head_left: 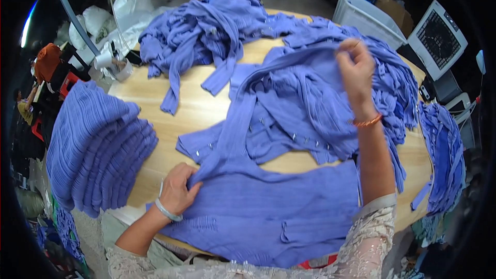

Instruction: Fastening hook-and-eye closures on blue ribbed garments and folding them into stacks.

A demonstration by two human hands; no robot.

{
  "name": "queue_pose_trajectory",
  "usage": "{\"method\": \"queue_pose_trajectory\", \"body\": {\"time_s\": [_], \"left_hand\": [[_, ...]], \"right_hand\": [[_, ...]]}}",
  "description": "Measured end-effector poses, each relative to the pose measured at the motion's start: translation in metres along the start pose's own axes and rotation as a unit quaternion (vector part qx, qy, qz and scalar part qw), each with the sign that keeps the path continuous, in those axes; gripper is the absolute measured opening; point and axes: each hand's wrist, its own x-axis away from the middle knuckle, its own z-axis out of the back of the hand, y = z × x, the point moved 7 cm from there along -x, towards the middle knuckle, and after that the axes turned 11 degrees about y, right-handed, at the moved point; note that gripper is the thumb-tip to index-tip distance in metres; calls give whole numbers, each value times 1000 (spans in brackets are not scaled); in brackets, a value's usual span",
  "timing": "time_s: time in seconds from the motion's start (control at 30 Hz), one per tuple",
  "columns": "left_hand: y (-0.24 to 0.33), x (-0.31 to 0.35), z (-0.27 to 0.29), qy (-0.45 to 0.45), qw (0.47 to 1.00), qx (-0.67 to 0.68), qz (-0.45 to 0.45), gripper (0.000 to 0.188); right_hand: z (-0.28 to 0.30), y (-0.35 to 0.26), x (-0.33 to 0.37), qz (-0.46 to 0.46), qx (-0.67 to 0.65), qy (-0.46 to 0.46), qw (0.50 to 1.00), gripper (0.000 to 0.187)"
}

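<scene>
We note a blue garment (289, 201) spread over the counter (199, 108) at lower centre, a sleeve-like strip rising toward upper right. Left hand (177, 192), left of lower centre — fingers pinched on its edge. Right hand (357, 72), upper right — fingers curled beside the raised strip; we cannot tell whether they grip. We log a folded stack (95, 150) at left.

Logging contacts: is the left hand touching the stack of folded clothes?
Apart. The head view shows bare tabletop between the left hand and the stack.
</scene>
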Motion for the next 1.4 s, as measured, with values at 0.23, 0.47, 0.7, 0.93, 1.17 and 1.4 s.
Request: {"method": "queue_pose_trajectory", "body": {"time_s": [0.23,0.47,0.7,0.93,1.17,1.4], "left_hand": [[-3,11,-1,46,997,-13,-53,25],[24,32,0,39,984,-37,-167,28],[30,61,-9,-37,970,-72,-231,27],[41,66,-2,-79,973,-72,-203,33],[65,68,-13,-91,970,-37,-223,44],[94,52,-53,-129,970,39,-204,54]], "right_hand": [[93,-79,-72,59,-55,4,997,21],[233,-138,-56,-49,199,-15,979,40],[321,-100,39,-227,255,-10,940,38],[313,-111,80,-260,248,-131,924,43],[270,-134,72,-79,386,-180,901,44],[249,-179,47,191,452,-33,871,25]]}}
